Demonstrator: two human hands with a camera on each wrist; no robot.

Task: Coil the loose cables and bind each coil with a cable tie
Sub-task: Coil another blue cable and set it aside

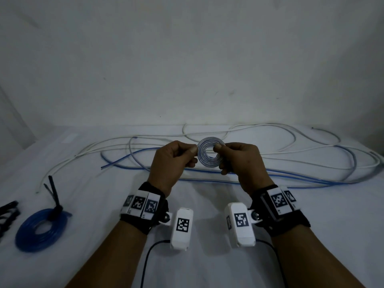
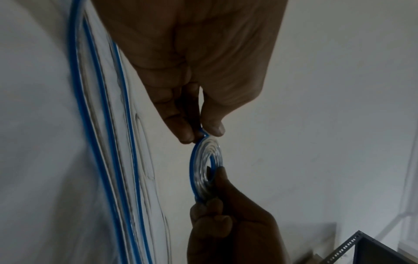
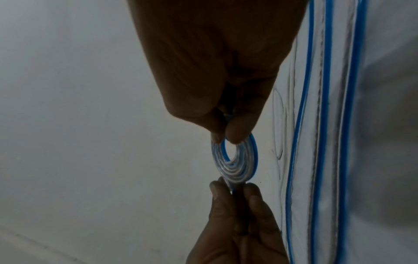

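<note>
White cloth covers the table (image 1: 207, 215) before a plain pale wall, and from the head view you hold a small flat coil (image 1: 210, 153) of clear, blue-striped cable upright above it, your left hand (image 1: 173, 163) pinching its left rim between thumb and forefinger, your right hand (image 1: 241, 163) pinching the right rim the same way. Loose white and blue cables (image 1: 270, 159) sprawl behind, a bound blue coil (image 1: 41, 228) lies at far left with its black tie (image 1: 54, 196) sticking up, and spare ties (image 1: 8, 210) sit at the edge. From the left wrist, your left fingertips (image 2: 187, 132) clamp the coil (image 2: 204, 169) edge-on, the right hand (image 2: 226, 223) gripping opposite. From the right wrist, your right fingertips (image 3: 233, 135) nip the spiral (image 3: 235, 160) while the left hand (image 3: 235, 223) holds its far edge. Nothing binds this coil yet: the turns will likely spring apart if either pinch slackens when you reach for a tie, and the trailing cable may snag.
</note>
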